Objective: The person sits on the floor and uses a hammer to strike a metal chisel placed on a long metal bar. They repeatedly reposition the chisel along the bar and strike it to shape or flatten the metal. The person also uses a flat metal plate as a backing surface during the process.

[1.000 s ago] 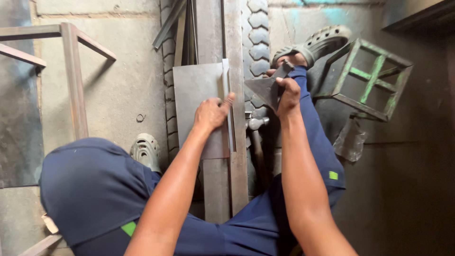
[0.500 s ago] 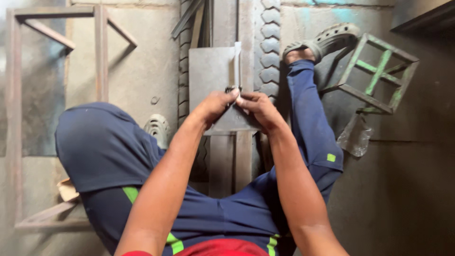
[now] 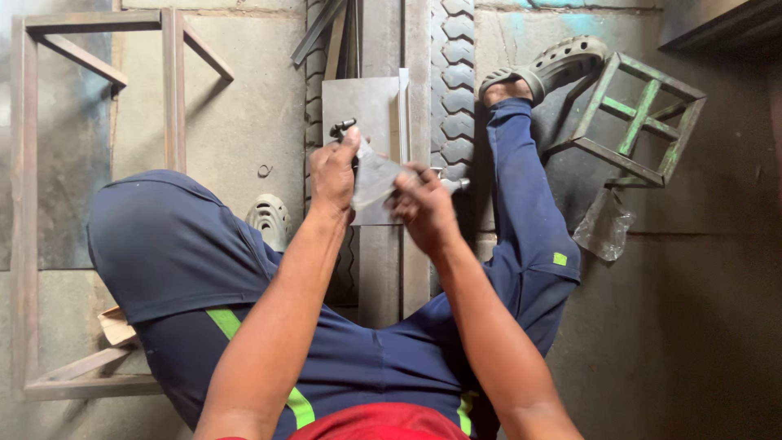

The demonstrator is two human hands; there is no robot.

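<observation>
from the head view, the left hand (image 3: 332, 173) and right hand (image 3: 423, 208) are both pinching a small clear plastic bag (image 3: 376, 178) above the grey metal plate (image 3: 358, 102) — likely light, limp and slippery — best gripped at its edges.

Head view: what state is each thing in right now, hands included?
left hand: closed on a small dark tool and one edge of the clear plastic bag
right hand: pinching the bag's other edge
clear plastic bag: held up, stretched between both hands
flat metal plate: lying flat on the tyre tread strip
green metal frame: tilted on the floor
second plastic bag: crumpled on the floor
</observation>
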